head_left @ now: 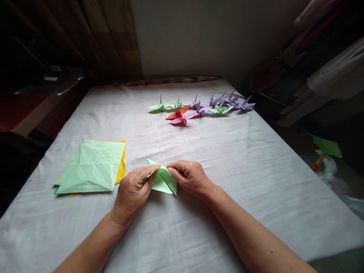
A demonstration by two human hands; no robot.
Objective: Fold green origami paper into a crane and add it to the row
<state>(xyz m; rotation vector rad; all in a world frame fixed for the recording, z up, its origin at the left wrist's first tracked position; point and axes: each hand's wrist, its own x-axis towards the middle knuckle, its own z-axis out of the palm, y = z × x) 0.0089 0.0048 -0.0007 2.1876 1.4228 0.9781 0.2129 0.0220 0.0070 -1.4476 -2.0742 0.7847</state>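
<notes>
Hands first: the left hand [133, 193] and the right hand [189, 176] are both low in the middle of the frame. Each one pinches the same piece of light green paper [163, 181] between thumb and fingertips, so both are closed narrow on it. The left hand has the left edge and the right hand has the upper right edge. The paper is folded into a pointy, kite-ish shape with one tip poking toward the upper left. It sits right down by the counter [241, 182], which is covered in a wrinkly white cloth. Can't really tell if the paper's bottom edge touches the cloth or hovers just over it.

Left of the hands, a bit apart from them, there's a stack of sheets [91, 167] lying flat. The top one is the same light green, creased all over in a star-like pattern. A yellow sheet [123, 167] peeks out along the stack's right side.

Further back, in the upper middle of the frame, there's a loose row of paper cranes, well apart from the hands. A green crane [162, 106] is at the left end, then a red crane [178, 112] with a pink crane [182, 120] just in front of it, touching or nearly so. A bunch of purple cranes [231, 101] runs off to the right, with another green one tucked in among them.

Off the counter at the right edge of the frame, a green scrap [327, 146] sits in the dim clutter.
</notes>
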